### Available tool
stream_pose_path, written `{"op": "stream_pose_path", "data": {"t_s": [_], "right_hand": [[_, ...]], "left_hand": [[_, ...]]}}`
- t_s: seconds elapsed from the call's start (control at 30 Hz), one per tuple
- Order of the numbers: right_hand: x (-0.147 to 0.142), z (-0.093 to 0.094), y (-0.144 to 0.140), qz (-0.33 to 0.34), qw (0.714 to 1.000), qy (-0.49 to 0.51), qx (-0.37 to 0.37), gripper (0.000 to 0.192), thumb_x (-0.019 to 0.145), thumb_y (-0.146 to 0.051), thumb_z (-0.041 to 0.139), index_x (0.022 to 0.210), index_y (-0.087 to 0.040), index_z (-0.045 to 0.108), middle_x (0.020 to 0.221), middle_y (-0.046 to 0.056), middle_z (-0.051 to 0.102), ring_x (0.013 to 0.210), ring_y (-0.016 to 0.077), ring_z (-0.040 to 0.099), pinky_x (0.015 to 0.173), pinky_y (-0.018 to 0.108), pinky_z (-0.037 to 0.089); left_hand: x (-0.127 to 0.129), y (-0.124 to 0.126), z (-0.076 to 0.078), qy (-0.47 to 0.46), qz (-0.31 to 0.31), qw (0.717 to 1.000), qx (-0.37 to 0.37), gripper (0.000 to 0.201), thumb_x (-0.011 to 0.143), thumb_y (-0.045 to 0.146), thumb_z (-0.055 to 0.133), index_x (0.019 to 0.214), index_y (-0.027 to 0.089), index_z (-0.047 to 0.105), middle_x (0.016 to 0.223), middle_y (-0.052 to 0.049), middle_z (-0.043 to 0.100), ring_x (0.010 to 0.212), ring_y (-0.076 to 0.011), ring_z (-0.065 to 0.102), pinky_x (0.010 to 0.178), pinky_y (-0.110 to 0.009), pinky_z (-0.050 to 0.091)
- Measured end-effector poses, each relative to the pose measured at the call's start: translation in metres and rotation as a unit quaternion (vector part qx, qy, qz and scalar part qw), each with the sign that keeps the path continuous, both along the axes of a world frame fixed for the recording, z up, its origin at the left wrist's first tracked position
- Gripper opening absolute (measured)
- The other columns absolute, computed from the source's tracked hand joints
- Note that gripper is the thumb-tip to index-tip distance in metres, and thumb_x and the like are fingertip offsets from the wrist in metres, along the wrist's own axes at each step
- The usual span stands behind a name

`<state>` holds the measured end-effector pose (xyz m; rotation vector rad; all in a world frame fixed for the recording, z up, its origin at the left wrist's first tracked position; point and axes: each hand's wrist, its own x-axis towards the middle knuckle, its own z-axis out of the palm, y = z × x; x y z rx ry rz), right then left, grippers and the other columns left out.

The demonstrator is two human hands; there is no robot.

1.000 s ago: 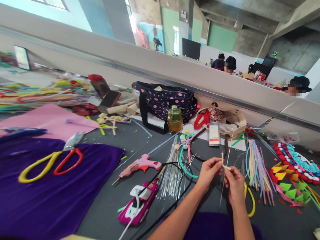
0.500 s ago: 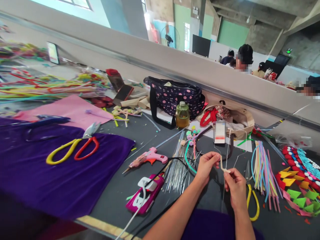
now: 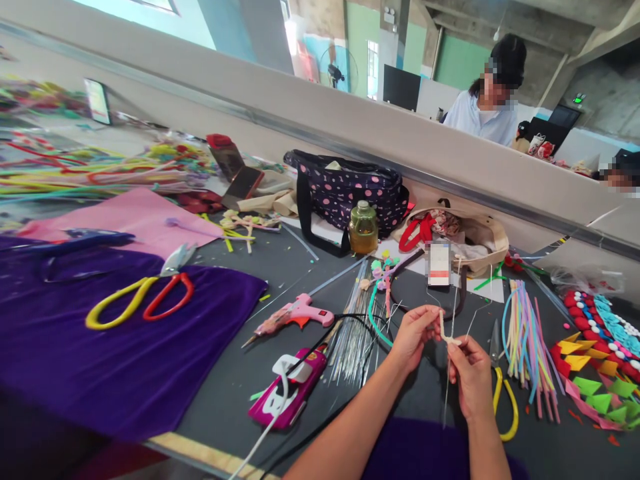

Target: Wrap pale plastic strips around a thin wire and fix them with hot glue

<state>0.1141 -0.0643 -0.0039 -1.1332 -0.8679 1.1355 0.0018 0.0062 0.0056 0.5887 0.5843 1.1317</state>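
A short cream pipe cleaner, bent at an angle, is stretched between my hands. My left hand pinches its upper end between thumb and fingertips. Lower and to the right, my right hand grips the other end, with its remaining fingers curled. A thin wire stem runs past the right fingertips and hangs below them; more thin bent wires spread above. Whether they join the pipe cleaner is unclear. Beside my right wrist lie yellow-handled scissors. A bundle of pastel pipe cleaners lies farther right.
Left of my arms are a pink glue gun, a magenta power strip with cables, and loose wires. Red-and-yellow scissors rest on purple cloth. A bottle, a patterned bag and a phone stand behind.
My hands keep almost the same grip and place on the pipe cleaner. The view has shifted slightly. Beyond the partition, a person in a light shirt now shows higher up.
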Motion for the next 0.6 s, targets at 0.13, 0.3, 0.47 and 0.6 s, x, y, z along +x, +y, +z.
{"op": "stream_pose_path", "data": {"t_s": [0.13,0.3,0.47,0.6], "right_hand": [[0.0001,-0.0006,0.0003,-0.004,1.0,-0.015,0.001,0.026,0.075,-0.04,0.072,0.075,-0.019,0.057,0.054,-0.009,0.046,0.038,0.0033,0.038,0.035,0.014,0.03],[0.0006,0.0008,-0.0002,-0.01,0.999,-0.038,-0.002,0.028,0.075,-0.042,0.071,0.074,-0.019,0.056,0.055,-0.008,0.047,0.039,0.004,0.04,0.035,0.015,0.032],[0.0009,0.0019,-0.0012,-0.012,0.998,-0.069,0.0,0.028,0.075,-0.043,0.07,0.074,-0.018,0.057,0.055,-0.007,0.048,0.039,0.0045,0.04,0.035,0.015,0.032],[0.0008,0.0025,-0.0016,-0.006,0.997,-0.082,0.0,0.027,0.076,-0.043,0.069,0.075,-0.018,0.058,0.054,-0.007,0.047,0.04,0.005,0.041,0.036,0.015,0.033]], "left_hand": [[-0.0027,0.0011,0.002,0.016,0.013,1.0,0.016,0.026,0.067,0.035,0.076,0.075,0.011,0.068,0.059,-0.001,0.058,0.049,-0.0078,0.052,0.047,-0.02,0.046],[-0.0063,0.0043,0.0033,0.065,0.032,0.997,0.026,0.027,0.063,0.035,0.077,0.072,0.011,0.069,0.062,-0.002,0.06,0.051,-0.0093,0.052,0.046,-0.021,0.047],[-0.0089,0.0053,0.0042,0.11,0.044,0.992,0.052,0.026,0.065,0.035,0.075,0.072,0.011,0.07,0.063,-0.003,0.062,0.05,-0.0094,0.053,0.048,-0.021,0.048],[-0.0104,0.0056,0.0056,0.133,0.05,0.988,0.062,0.024,0.064,0.034,0.075,0.072,0.011,0.07,0.062,-0.003,0.062,0.05,-0.0097,0.053,0.047,-0.02,0.047]]}}
